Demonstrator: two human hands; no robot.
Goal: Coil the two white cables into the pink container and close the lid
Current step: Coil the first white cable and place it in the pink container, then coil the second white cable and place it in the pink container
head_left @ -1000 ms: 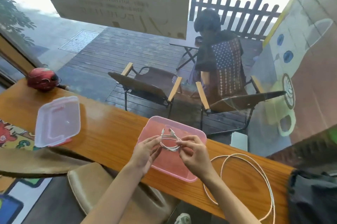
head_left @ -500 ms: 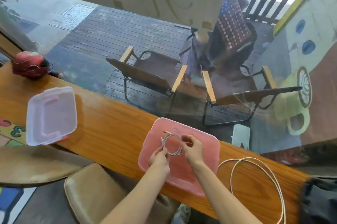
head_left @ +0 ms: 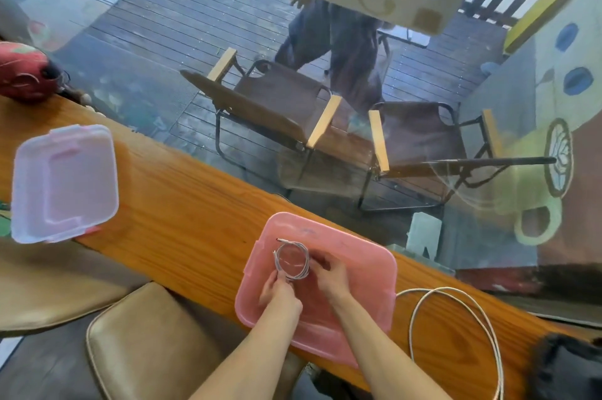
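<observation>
Small coiled white cable (head_left: 291, 260) held low inside the open pink container (head_left: 365, 256) on the wooden counter (head_left: 182, 204), pinched at its near side by left hand (head_left: 279, 291) fingers and at its right by right hand (head_left: 329, 275) fingers. Second white cable (head_left: 456, 328) looped loose on the counter just right of the container. Translucent lid (head_left: 63, 183) well apart, far left

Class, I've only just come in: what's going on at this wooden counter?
A person is packing cables away. Both hands, left hand and right hand, hold a small coiled white cable over the open pink container. A second, longer white cable lies loose on the counter to the right. The clear lid sits apart, far left.
</observation>
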